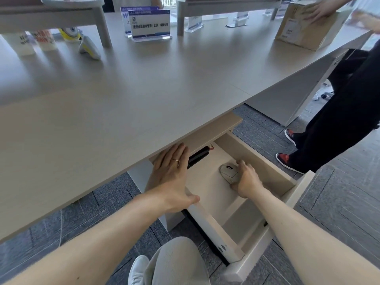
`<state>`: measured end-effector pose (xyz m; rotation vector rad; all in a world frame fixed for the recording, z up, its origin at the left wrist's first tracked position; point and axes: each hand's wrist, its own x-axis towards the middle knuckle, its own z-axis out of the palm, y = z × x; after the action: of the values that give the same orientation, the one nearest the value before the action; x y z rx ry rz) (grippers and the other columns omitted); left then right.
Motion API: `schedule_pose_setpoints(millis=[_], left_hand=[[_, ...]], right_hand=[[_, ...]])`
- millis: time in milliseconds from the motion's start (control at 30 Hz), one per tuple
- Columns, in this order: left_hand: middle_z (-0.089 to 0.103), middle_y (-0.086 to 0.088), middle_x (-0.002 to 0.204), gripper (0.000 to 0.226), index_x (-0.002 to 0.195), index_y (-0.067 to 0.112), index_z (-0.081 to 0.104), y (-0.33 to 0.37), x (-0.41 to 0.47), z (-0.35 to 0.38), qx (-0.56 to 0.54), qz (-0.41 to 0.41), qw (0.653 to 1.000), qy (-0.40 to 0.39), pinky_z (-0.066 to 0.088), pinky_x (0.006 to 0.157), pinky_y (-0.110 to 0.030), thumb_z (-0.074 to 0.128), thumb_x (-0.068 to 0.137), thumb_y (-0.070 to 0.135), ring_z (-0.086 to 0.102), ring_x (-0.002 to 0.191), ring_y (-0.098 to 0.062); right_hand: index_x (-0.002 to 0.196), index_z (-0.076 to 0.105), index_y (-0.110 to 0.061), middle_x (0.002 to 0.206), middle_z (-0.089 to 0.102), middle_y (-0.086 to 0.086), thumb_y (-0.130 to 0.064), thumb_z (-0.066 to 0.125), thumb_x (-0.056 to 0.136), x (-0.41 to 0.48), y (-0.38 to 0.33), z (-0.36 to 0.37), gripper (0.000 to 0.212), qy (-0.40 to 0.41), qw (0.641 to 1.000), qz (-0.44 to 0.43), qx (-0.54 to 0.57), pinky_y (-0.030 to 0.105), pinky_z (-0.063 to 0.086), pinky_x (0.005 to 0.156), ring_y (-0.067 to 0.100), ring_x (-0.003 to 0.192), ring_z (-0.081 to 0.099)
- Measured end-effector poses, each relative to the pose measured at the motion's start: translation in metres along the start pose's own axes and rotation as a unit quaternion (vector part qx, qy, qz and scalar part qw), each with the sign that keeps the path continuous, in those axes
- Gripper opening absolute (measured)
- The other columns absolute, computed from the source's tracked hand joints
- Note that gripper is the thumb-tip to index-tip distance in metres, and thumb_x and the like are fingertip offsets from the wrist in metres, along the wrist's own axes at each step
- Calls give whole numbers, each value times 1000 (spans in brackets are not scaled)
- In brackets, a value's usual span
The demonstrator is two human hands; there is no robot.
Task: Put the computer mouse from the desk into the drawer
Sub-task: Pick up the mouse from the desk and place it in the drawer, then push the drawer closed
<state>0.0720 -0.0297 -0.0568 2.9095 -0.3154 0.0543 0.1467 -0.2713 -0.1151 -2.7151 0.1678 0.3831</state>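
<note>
Cream mouse (229, 173) in a beige drawer (265, 168), pale wood-grain desk (144, 83), grey striped carpet (339, 204), gold ring (176, 160).

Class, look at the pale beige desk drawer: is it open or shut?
Open. The pale beige drawer is pulled out from under the desk, its inside visible, where the right hand holds the cream computer mouse.

1. Both forearms are bare, with no sleeves in view.
2. The left hand (171, 177) wears a thin gold-coloured ring (176, 160) on one finger.
3. The right hand (246, 178) shows no ring or watch.
4. One leg is clad in light grey trousers (176, 262), with a ribbed-looking weave.
5. A white shoe (138, 270) shows beside that knee.
</note>
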Motion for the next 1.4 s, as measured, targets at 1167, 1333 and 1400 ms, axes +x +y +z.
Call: schedule_pose_setpoints(millis=[1167, 1333, 1400], left_hand=[[-20, 7, 169, 146, 159, 40, -7, 9, -6, -34, -94, -113, 979, -142, -5, 126, -45, 47, 40, 104, -22, 155, -15], [-26, 8, 167, 150, 159, 40, -10, 7, -7, -34, -94, -107, 979, -146, -7, 126, -45, 47, 36, 105, -27, 153, -13], [-30, 8, 166, 151, 158, 40, -13, 7, -7, -32, -94, -102, 979, -149, -9, 125, -46, 46, 36, 106, -30, 152, -14]], right_hand=[[137, 50, -28, 122, 62, 13, -44, 26, 107, -98, 39, -26, 41, 42, 781, 192, 592, 49, 59, 62, 31, 100, 61], [131, 49, -28, 119, 60, 9, -43, 27, 107, -73, 9, -23, 36, 23, 787, 188, 587, 56, 60, 62, 37, 116, 58], [127, 49, -31, 117, 59, 5, -44, 28, 106, -63, -3, -22, 32, 19, 792, 184, 582, 61, 59, 70, 34, 118, 56]])
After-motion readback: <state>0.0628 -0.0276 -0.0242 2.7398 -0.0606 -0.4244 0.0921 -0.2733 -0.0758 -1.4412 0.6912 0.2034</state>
